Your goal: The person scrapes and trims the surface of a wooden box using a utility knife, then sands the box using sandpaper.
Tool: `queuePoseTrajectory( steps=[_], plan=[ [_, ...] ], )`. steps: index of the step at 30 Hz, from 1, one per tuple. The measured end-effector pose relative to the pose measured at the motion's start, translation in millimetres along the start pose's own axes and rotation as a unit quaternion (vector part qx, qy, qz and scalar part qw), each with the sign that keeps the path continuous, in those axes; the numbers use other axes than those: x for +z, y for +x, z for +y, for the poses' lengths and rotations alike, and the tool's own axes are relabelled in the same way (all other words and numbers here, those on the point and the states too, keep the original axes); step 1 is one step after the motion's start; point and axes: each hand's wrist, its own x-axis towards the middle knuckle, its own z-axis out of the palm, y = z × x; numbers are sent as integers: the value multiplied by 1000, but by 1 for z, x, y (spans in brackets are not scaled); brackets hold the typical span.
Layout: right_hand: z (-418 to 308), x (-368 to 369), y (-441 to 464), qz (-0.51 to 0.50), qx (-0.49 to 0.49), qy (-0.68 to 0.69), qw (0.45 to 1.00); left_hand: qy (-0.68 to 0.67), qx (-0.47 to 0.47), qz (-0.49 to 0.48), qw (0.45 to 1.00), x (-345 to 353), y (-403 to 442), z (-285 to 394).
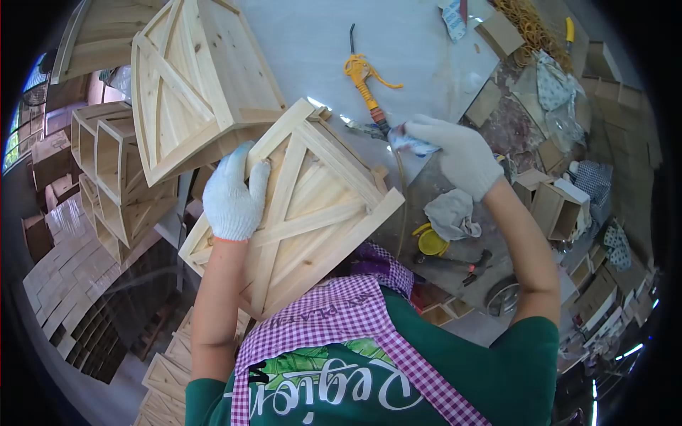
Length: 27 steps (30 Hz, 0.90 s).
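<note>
My left hand (236, 193), in a white knit glove, grips the upper left edge of a pale wooden crate (312, 184) with slanted cross slats. The crate is tilted close to my apron, and my fingertips lie partly behind its edge. My right hand (455, 150), also gloved, is closed around a crumpled bluish-white rag (418, 142), whose kind is partly smeared. Just beyond that hand lies an orange air blow gun (364, 82) with a thin black nozzle, on the pale work surface (312, 42).
A larger slatted wooden crate (192, 78) stands at the upper left, touching or nearly touching mine. Wooden boxes (114, 156) are stacked further left. Near my right arm lie a grey rag (452, 214), a yellow tape roll (431, 242) and a hammer-like tool (477, 268).
</note>
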Motion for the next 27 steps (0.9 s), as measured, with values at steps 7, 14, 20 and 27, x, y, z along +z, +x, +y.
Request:
queuePoseTrajectory(
  steps=[7, 14, 20, 27],
  plan=[
    [-32, 86, -63, 33, 155, 122, 980, 14, -11, -12, 1000, 1, -7, -4],
    [-57, 48, -61, 236, 122, -80, 961, 14, -9, 11, 1000, 5, -2, -5],
    [-82, 11, -49, 278, 38, -175, 944, -8, -31, -19, 999, -1, -3, -4],
    [-79, -11, 25, 260, 2, -150, 954, -12, -17, -4, 1000, 1, -3, -6]
  ],
)
